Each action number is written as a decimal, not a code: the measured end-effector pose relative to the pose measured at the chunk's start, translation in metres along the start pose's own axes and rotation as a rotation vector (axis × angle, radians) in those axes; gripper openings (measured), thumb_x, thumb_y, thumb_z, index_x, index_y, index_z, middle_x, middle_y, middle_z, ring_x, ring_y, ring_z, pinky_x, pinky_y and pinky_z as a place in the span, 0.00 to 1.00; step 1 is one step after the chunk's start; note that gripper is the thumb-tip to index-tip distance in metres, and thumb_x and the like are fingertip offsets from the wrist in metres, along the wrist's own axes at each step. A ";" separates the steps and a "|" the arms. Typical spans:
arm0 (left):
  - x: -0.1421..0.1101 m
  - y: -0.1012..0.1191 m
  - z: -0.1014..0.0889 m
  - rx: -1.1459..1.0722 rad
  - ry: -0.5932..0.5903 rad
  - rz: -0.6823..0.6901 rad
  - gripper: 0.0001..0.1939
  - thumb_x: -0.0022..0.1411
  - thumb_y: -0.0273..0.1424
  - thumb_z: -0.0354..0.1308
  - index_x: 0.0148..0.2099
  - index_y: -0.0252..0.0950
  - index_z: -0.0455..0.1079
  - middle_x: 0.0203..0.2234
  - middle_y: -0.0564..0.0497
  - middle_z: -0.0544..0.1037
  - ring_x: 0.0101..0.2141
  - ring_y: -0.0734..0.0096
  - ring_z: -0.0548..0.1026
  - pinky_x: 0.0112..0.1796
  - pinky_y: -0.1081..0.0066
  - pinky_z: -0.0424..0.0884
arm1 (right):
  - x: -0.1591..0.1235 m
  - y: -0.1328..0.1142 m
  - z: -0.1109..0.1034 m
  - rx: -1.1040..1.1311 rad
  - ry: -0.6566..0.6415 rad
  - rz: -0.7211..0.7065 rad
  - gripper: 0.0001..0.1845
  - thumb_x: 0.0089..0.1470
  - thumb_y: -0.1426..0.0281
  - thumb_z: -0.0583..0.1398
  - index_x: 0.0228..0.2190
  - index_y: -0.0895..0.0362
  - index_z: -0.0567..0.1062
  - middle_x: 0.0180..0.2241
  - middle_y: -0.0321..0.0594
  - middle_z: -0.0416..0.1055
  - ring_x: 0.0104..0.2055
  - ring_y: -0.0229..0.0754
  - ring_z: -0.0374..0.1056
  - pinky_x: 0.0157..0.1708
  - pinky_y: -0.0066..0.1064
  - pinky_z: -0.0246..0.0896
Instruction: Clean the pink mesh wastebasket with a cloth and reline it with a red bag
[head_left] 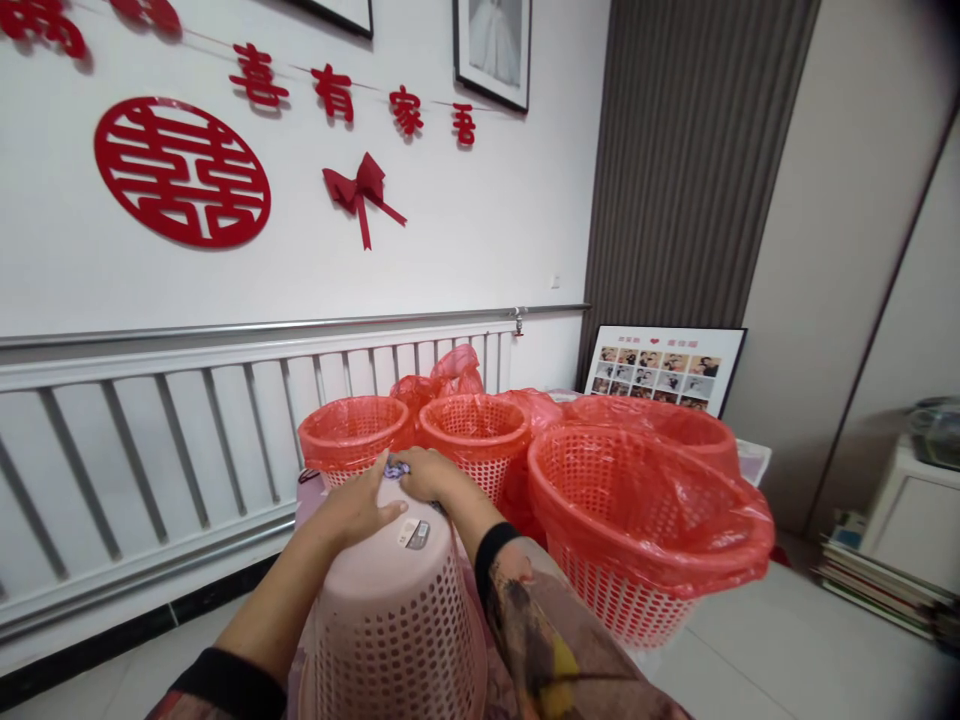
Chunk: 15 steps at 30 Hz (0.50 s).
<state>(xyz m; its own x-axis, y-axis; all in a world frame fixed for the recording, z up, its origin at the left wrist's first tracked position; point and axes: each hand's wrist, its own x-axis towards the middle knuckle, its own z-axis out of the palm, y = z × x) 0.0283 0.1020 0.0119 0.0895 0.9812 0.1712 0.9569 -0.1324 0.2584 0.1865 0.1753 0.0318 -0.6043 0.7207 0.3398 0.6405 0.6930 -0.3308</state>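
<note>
An upside-down pale pink plastic basket (390, 610) with perforated sides stands right before me, a small label (414, 534) stuck on its base. On that base lies my left hand (360, 508), thumb spread away from the fingers. My right hand (426, 474) is bent over the far edge of the base, fingers closed at a small purple patterned thing (397, 468) whose kind I cannot make out. Just beyond the hands are two baskets lined with red plastic bags, a left one (352, 425) and a middle one (476, 425).
A larger red-lined basket (645, 490) stands on the right, with another red-lined basket (697, 428) behind it. A white radiator (217, 440) runs along the left wall. A photo board (660, 365) leans in the corner, and stacked books (874, 580) lie by a white cabinet (911, 500).
</note>
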 end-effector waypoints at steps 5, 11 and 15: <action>0.001 0.001 -0.005 -0.105 0.149 0.024 0.43 0.61 0.44 0.55 0.72 0.29 0.49 0.67 0.37 0.65 0.64 0.53 0.67 0.63 0.60 0.63 | 0.011 -0.003 0.003 -0.076 -0.152 0.065 0.19 0.62 0.63 0.64 0.52 0.56 0.74 0.50 0.44 0.76 0.49 0.47 0.74 0.50 0.48 0.70; -0.048 0.015 -0.013 -0.125 0.543 -0.124 0.33 0.67 0.43 0.44 0.69 0.33 0.56 0.71 0.38 0.57 0.70 0.49 0.52 0.68 0.45 0.49 | 0.001 -0.006 -0.001 -0.103 -0.163 0.127 0.20 0.66 0.60 0.60 0.56 0.55 0.71 0.55 0.45 0.72 0.53 0.49 0.72 0.53 0.50 0.69; -0.098 0.033 0.033 -0.185 0.582 -0.188 0.32 0.65 0.49 0.48 0.67 0.43 0.61 0.72 0.39 0.52 0.70 0.41 0.50 0.64 0.35 0.53 | 0.004 -0.007 -0.001 -0.095 -0.176 0.141 0.19 0.65 0.61 0.61 0.54 0.55 0.72 0.54 0.45 0.72 0.52 0.48 0.72 0.52 0.49 0.70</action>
<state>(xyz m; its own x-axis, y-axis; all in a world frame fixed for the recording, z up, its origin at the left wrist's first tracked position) 0.0605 0.0062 -0.0277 -0.2897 0.7599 0.5819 0.8737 -0.0383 0.4850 0.1804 0.1730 0.0367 -0.5738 0.8078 0.1352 0.7609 0.5868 -0.2768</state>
